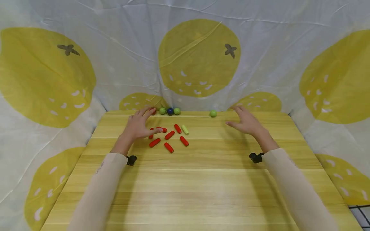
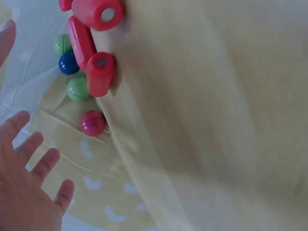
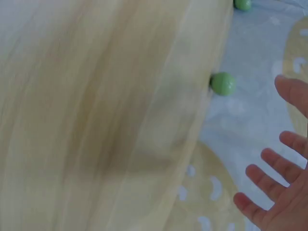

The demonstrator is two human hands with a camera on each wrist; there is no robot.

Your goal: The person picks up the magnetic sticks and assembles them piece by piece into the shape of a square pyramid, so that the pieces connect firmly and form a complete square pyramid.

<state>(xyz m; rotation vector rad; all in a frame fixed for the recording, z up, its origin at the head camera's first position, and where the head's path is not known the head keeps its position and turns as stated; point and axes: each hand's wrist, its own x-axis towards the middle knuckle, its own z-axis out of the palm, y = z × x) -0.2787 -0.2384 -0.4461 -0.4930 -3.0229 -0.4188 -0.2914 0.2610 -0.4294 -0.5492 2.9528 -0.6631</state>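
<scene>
Left hand (image 1: 139,124) and right hand (image 1: 246,123), spread and empty, hover at ten and two o'clock over a wood-grain surface (image 1: 196,186), seven red cylindrical rods (image 1: 169,135) at eleven, a lone green ball (image 1: 213,113) just past twelve.

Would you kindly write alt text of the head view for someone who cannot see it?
A person's open left hand and open right hand extend over a wooden table. Red sticks and one pale green stick lie nearer the left hand; red, green and blue balls line the far edge, before a yellow-patterned cloth.
</scene>
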